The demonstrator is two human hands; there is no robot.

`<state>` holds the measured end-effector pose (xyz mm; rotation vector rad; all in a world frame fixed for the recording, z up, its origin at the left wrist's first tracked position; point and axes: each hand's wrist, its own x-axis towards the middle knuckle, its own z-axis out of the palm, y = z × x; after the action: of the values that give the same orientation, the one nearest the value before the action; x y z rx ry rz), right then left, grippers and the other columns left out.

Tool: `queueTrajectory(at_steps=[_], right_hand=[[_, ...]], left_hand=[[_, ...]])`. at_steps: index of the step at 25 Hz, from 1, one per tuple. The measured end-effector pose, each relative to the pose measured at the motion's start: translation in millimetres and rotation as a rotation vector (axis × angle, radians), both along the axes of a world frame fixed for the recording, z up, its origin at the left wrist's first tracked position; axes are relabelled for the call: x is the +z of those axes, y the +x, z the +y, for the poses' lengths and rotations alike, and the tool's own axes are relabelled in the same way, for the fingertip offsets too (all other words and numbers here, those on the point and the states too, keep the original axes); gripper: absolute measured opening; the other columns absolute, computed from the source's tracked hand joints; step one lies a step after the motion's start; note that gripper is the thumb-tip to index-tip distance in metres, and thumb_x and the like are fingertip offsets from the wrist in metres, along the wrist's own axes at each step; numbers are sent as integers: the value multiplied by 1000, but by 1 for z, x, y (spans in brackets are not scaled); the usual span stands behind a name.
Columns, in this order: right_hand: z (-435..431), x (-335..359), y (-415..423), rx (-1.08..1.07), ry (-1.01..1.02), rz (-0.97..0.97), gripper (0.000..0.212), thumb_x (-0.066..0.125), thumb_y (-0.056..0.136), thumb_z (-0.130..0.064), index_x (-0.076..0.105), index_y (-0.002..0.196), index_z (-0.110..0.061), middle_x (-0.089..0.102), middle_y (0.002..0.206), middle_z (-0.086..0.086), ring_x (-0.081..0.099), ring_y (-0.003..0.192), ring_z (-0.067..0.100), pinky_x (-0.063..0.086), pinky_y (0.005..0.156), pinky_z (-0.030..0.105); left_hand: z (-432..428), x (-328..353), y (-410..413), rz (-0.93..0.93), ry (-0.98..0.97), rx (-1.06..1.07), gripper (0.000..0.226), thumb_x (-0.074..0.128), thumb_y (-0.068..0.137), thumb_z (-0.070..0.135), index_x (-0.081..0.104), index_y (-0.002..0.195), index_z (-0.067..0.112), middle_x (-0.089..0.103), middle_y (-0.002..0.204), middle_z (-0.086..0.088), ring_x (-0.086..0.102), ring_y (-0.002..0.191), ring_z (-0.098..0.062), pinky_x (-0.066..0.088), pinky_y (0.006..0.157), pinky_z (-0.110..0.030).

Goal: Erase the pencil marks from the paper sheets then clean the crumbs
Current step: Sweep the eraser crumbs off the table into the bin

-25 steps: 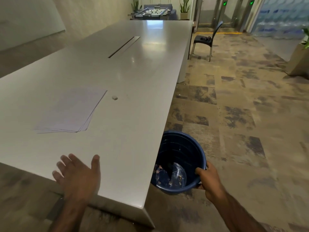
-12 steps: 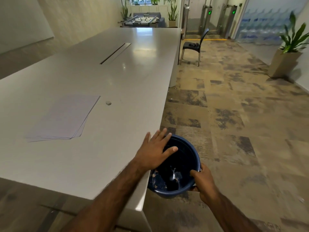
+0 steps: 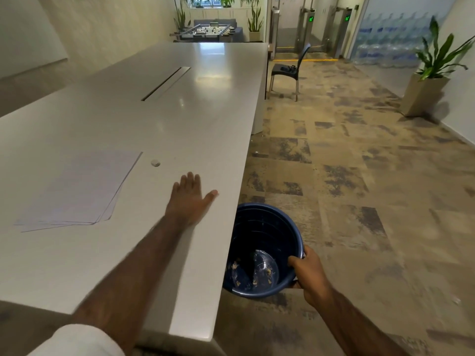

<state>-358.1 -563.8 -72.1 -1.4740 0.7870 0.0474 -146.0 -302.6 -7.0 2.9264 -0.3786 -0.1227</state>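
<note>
Left grip (image 3: 189, 201) is flat over the table (image 3: 128, 124) (fingers spread), right grip (image 3: 309, 276) curled round the blue bin (image 3: 262, 232) rim

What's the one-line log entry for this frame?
step: cleanup; left hand: open, flat on table; right hand: holds bucket rim below table edge; papers, eraser: on table

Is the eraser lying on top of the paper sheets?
No, the eraser lies on the bare table, just right of the paper sheets, apart from them.
</note>
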Motion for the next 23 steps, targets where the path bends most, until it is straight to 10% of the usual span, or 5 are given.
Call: queueTrajectory(at_steps=[8,13,17,23], right_hand=[[1,0,11,-16,24,7,46,52,90,9,59,125,-20,73,104,15,75,81,38,62,64,62],[-1,1,14,-46,36,5,44,52,90,7,62,123,-20,73,105,13,74,85,36,64,60,52],[-10,1,15,-89,35,-8,41,53,88,6,62,120,-18,73,102,14,74,83,36,63,58,47],[-32,-8,14,-152,35,12,35,53,91,2,61,111,-27,72,102,10,74,85,33,62,55,42]], left_hand=[[-26,-13,-101,-35,-46,-401,92,-2,93,85,-5,165,28,-21,170,3,-26,155,-12,-11,129,-40],[-74,-11,-166,16,0,-684,56,31,107,58,53,149,28,42,163,3,18,158,-20,7,129,-43],[-88,-3,-197,49,-339,-256,34,41,110,45,70,110,27,73,105,5,67,97,-12,52,87,-26],[-96,-19,-242,242,-471,40,44,37,109,55,48,71,34,53,64,10,52,59,-2,37,52,-15]])
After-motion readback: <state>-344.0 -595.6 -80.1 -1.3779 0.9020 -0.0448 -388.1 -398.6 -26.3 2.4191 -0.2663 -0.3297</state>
